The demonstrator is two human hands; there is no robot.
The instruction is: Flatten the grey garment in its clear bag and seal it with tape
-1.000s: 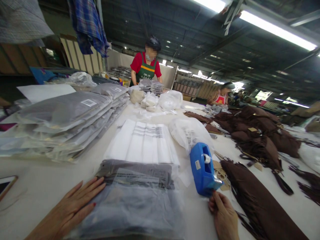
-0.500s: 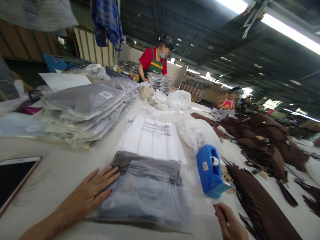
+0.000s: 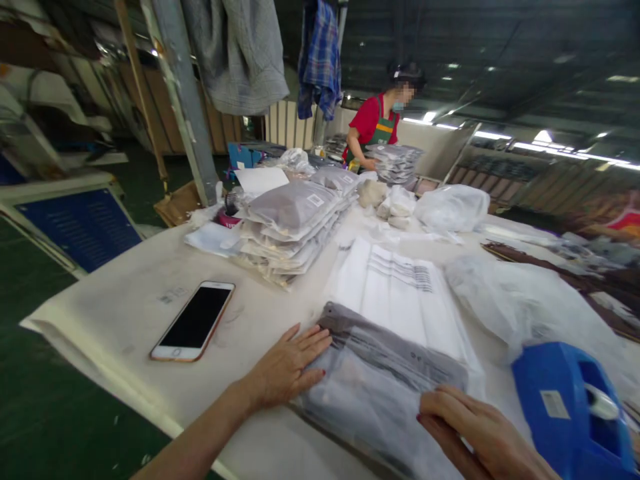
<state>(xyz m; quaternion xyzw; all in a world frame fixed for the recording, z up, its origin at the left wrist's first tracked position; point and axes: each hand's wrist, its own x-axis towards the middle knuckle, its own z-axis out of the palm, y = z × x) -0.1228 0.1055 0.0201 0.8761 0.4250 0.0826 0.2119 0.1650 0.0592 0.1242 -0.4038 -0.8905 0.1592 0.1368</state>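
A clear plastic bag (image 3: 365,410) with something grey packed inside lies flat on the table before me. Its upper edge overlaps a stack of flat white plastic bags (image 3: 385,283) with printed lines. My left hand (image 3: 290,365) rests on the packed bag's upper left edge, fingers stretched out. Over the bag's right part is my right hand (image 3: 467,423), its fingers curled together; whatever they may hold is hidden. To the right of that hand stands a blue tape dispenser (image 3: 543,373).
A phone (image 3: 194,323) lies at left on the table (image 3: 115,320). Behind it are piled packed bags (image 3: 295,207). Loose clear plastic (image 3: 495,287) and brown fabric items (image 3: 610,310) are at right. Across the table stands a co-worker (image 3: 373,130) beside another pile. A metal post (image 3: 183,100) rises at left.
My right hand has moved from beside the tape dispenser onto the packed bag. My left hand stays on the bag's left edge. The view has turned left, showing more of the table's edge.
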